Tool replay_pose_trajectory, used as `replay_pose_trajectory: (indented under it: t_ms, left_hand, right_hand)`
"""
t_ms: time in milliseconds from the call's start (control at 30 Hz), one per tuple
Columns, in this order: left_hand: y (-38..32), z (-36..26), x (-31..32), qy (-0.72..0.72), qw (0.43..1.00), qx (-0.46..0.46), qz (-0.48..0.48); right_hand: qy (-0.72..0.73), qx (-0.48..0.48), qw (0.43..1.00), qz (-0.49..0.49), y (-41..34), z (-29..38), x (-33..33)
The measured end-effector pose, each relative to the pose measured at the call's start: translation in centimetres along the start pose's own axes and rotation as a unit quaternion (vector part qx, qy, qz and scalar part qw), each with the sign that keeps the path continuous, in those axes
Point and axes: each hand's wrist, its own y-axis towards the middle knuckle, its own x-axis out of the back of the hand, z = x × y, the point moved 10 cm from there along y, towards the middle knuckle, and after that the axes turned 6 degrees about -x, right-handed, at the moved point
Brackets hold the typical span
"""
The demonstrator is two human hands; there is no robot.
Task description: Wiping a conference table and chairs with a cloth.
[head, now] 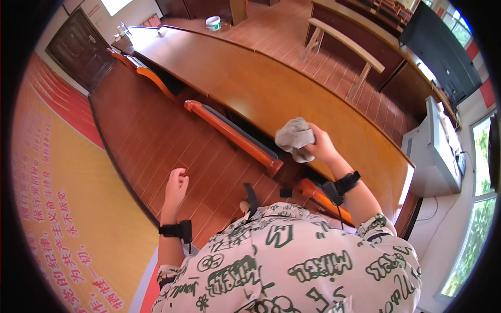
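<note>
My right hand [324, 145] grips a crumpled grey cloth [294, 135], which bunches out past the fingers on its left side. Hand and cloth are over the near edge of a long brown wooden table [250, 84]; whether the cloth touches the tabletop I cannot tell. On the other side, my left hand [177, 187] hangs above the tiled floor with its fingers curled in and nothing in them. A black strapped device is on each wrist. Between my hands stands a chair with an orange-red wooden frame [235, 135], close to the table.
Another chair [156, 80] stands farther along the table, and one [321, 195] is beside me. Beyond the table are a wooden bench [344, 41] and a white bucket [213, 23]. A grey-white cabinet [432, 156] stands right; a wall with printed writing [78, 195] runs left.
</note>
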Motion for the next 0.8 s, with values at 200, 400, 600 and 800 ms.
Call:
replay_pose_trajectory:
  t_ms: [200, 400, 600, 800]
  left_hand:
    - [-1.7, 4.8, 2.4, -0.022, 0.996, 0.086, -0.009]
    - [2.1, 5.6, 1.9, -0.049, 0.995, 0.077, 0.043]
    - [11.3, 3.1, 1.0, 0.017, 0.997, 0.001, 0.079]
    - [19.5, 1.3, -1.4, 0.060, 0.990, -0.041, 0.124]
  right_hand:
    - [-0.176, -0.026, 0.936, 0.303, -0.5, -2.5, -11.8]
    - [-0.195, -0.011, 0.931, 0.309, 0.9, -2.5, -13.0]
    - [-0.159, 0.009, 0.934, 0.320, 2.8, -2.1, -16.2]
    - [-0.191, 0.139, 0.937, 0.257, 7.7, 2.1, -19.1]
